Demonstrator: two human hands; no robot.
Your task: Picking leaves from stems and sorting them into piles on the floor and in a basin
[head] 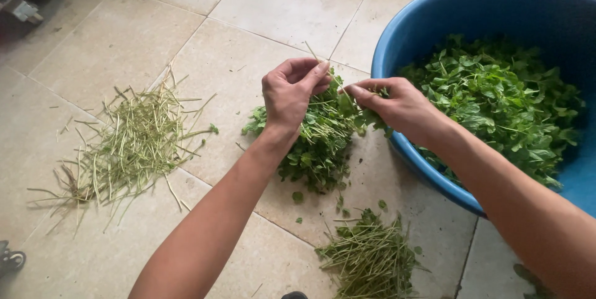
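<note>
My left hand (288, 94) and right hand (397, 105) pinch one leafy sprig (338, 88); stripped stems (127, 144) pile up, the blue basin (397, 32) half full, unpicked bunches (320, 141) remain.

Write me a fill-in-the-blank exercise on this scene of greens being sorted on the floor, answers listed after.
1. The picked leaves lie in a round tub coloured ____.
2. The pile of bare stems lies on the person's ____ side.
3. The left hand holds a bunch of greens while the right hand pinches at its ____ end.
4. The floor is covered with pale ____.

Answers: blue; left; top; tiles
</note>
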